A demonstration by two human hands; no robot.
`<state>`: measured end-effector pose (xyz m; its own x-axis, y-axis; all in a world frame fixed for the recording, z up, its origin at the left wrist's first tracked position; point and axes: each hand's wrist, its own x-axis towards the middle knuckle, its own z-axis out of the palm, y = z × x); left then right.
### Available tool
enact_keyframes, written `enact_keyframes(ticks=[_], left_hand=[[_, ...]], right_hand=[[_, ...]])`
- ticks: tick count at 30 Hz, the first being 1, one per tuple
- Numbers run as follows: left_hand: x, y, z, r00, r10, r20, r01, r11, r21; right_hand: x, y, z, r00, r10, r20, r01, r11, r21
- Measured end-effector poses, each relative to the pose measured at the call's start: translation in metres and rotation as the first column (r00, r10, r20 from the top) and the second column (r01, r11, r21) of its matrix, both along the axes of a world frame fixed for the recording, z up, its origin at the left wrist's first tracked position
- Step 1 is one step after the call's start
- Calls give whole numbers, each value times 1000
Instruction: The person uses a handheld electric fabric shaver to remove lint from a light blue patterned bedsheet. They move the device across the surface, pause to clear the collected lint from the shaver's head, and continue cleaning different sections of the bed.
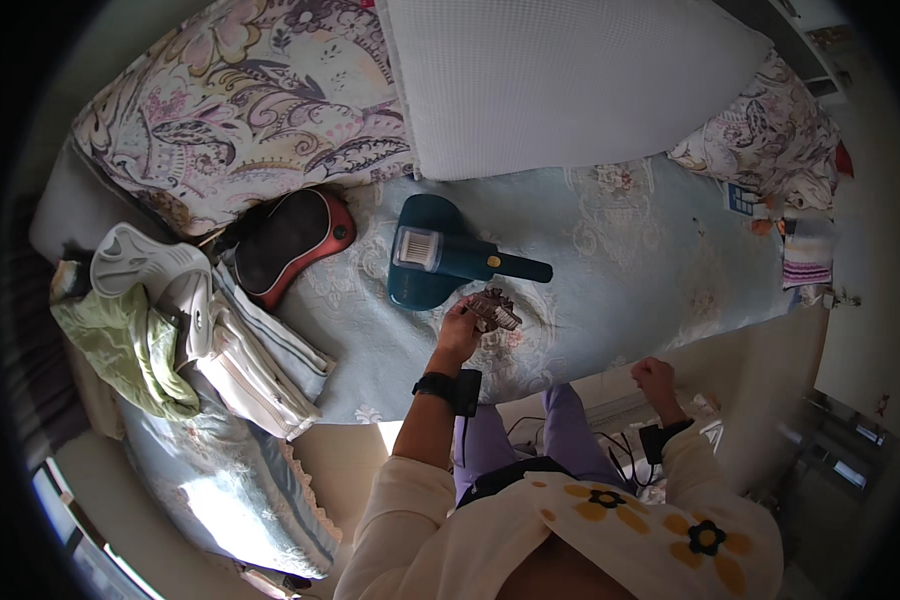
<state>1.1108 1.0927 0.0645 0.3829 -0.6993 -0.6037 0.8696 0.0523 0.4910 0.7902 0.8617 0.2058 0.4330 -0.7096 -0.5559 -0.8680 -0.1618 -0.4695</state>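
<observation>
My left hand [459, 330] grips a brown ruffled piece [495, 309], perhaps a hair accessory; its exact kind is unclear. It is held over the pale blue floral bed cover [615, 277]. Just beyond that hand lies a teal handheld bed vacuum cleaner [426, 289], its clear dust cup [418, 248] facing up and its handle [525, 268] pointing right. My right hand [654, 381] is curled into a fist beyond the bed's near edge, apart from the cover. Nothing shows in it. Each wrist wears a black strap with a small box.
A black and red massage pillow [292, 244] lies left of the vacuum. Further left are a white plastic frame [150, 266], green cloth [131, 352] and folded textiles [259, 367]. Patterned bedding [270, 112] and a white waffle-textured cover [570, 82] lie across the far side. Dark cables [619, 450] hang near my legs.
</observation>
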Motion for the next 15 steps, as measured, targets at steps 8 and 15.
enact_keyframes(ticks=[8,15], left_hand=[[-42,-128,-49,931,331,-154,-342,938,-55],[-68,-165,-24,922,244,301,-319,919,233]], right_hand=[[-202,60,12,909,-416,-12,416,909,-36],[-339,54,4,818,-573,-53,572,820,-30]])
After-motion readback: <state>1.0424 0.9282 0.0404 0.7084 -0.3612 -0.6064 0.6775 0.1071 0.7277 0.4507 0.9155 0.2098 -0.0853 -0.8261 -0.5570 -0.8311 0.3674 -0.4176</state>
